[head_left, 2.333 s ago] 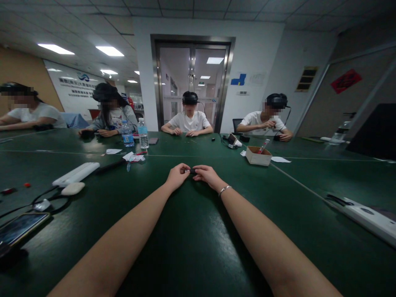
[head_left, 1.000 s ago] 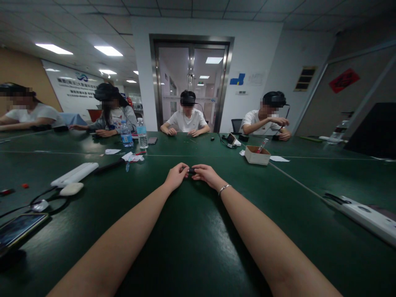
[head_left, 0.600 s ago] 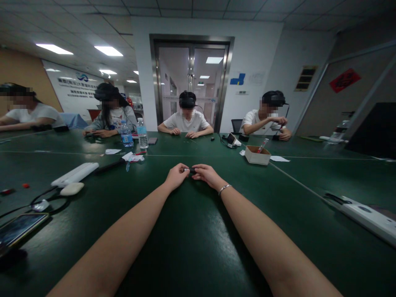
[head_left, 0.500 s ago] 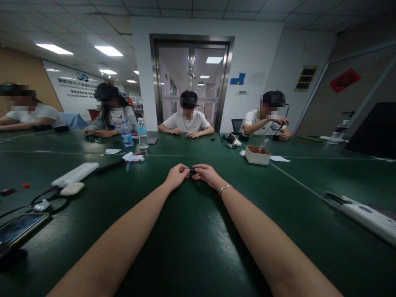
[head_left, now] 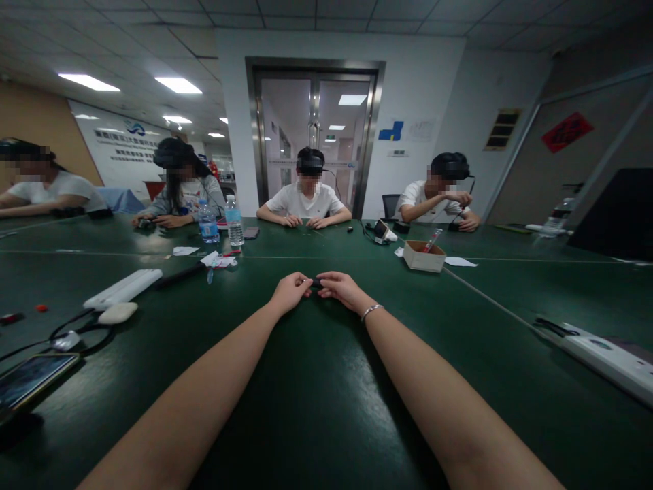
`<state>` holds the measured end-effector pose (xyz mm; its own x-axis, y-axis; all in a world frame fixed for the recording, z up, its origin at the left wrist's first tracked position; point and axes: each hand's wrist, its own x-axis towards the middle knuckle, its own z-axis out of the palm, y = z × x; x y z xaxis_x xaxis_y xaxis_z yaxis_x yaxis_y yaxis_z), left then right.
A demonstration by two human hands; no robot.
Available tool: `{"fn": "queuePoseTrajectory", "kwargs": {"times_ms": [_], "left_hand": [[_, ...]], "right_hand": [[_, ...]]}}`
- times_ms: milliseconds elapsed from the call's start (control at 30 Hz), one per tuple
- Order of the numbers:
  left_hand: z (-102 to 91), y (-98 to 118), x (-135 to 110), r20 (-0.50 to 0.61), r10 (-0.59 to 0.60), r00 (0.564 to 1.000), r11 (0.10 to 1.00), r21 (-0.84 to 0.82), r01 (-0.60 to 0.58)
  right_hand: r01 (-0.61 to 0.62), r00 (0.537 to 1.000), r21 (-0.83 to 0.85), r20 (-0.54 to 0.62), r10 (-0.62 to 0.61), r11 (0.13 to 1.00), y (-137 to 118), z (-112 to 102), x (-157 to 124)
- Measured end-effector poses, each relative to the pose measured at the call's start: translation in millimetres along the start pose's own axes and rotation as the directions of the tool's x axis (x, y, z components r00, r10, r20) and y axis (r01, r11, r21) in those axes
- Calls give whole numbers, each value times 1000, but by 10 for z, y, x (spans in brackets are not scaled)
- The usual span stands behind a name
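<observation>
Both my arms stretch out over the dark green table (head_left: 316,381). My left hand (head_left: 290,291) and my right hand (head_left: 341,288) meet at the middle of it, fingers curled and pinched together. Between the fingertips sits a small dark object (head_left: 317,281) with a pale end, held from both sides just above the tabletop. It is too small to name. A thin bracelet (head_left: 370,312) circles my right wrist.
A white power strip (head_left: 123,287), a pale oval thing (head_left: 118,312), cables and a phone (head_left: 31,378) lie at left. Another power strip (head_left: 602,355) lies at right. A small cardboard box (head_left: 424,256) and two water bottles (head_left: 222,220) stand farther off. Several people sit along the far side.
My hands have stayed together on the small object, with only slight finger shifts. The people across the table moved their hands a little.
</observation>
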<state>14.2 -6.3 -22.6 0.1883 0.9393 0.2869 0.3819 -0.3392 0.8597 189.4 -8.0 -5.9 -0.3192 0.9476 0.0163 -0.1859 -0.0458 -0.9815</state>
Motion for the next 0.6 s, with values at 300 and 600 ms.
{"fn": "queuePoseTrajectory", "kwargs": {"times_ms": [300,600], "left_hand": [[7,13,3,-11,-25,1000,1000,-8,24],[-43,111,-47,-79,-1,997,969,246,21]], "right_hand": [[28,999,-9,40,-28,1000,-1,-9,-15],[49,998,-3,27,-49,999,17,-17,0]]}}
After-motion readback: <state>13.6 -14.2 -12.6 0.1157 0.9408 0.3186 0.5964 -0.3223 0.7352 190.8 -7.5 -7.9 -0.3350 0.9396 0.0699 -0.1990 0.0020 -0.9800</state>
